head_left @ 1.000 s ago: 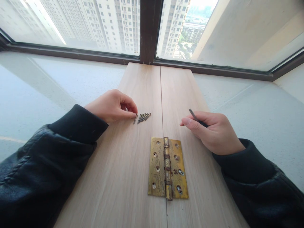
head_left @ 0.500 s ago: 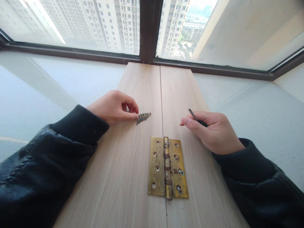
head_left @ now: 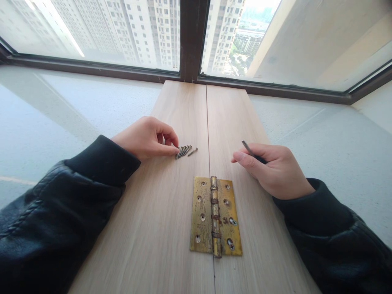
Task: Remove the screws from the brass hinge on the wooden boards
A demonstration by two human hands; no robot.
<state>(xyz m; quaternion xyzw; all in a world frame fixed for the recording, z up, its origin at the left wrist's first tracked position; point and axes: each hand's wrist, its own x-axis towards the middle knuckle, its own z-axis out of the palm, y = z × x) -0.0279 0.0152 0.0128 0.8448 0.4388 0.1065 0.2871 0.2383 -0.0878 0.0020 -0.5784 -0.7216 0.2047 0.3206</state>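
Observation:
My left hand [head_left: 151, 139] has thumb and forefinger pinched at the left end of a row of small screws [head_left: 183, 152], on the outermost one. The screws lie slantwise side by side on the left wooden board [head_left: 147, 212]; a single screw [head_left: 192, 152] rests a little apart on their right. My right hand [head_left: 274, 167] is closed round the dark handle of a screwdriver [head_left: 249, 149], its thin metal shaft pointing up and left. Between and below my hands, a worn brass hinge [head_left: 202, 208] lies flat across the seam. Two screws [head_left: 233, 221] sit tilted in its right leaf's lower holes.
The right wooden board [head_left: 232, 118] adjoins the left one along a narrow seam. Both boards reach a dark window frame [head_left: 191, 41] at the back. A pale speckled sill [head_left: 122, 98] extends on either side, and tall buildings show through the glass.
The rightmost screw has separated from the row and shifted slightly right and down. The other screws have spread a bit; both hands are almost unmoved.

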